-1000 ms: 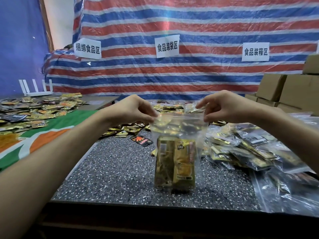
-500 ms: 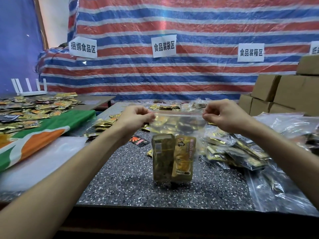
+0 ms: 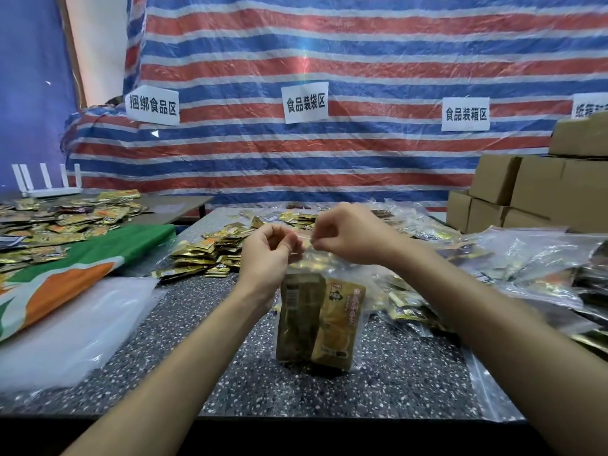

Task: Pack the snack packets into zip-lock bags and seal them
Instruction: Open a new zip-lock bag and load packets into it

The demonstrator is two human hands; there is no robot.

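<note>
A clear zip-lock bag (image 3: 342, 268) stands upright on the speckled table (image 3: 378, 383) in front of me. Inside it sit two gold snack packets (image 3: 320, 319), side by side. My left hand (image 3: 269, 251) and my right hand (image 3: 348, 235) both pinch the bag's top strip, close together near its middle. Loose gold packets (image 3: 210, 251) lie in a pile behind my left hand. More loose packets (image 3: 296, 217) are scattered further back.
Filled bags (image 3: 513, 268) pile up on the right, with empty clear bags (image 3: 493, 390) below them. A white plastic sheet (image 3: 75, 327) and a green-orange cloth (image 3: 85, 264) lie left. Cardboard boxes (image 3: 526, 192) stack at the far right. A second table (image 3: 65, 215) holds more packets.
My hands were apart at the two ends of the bag's top; they have slid together toward the middle of the strip. The bag stays standing in place.
</note>
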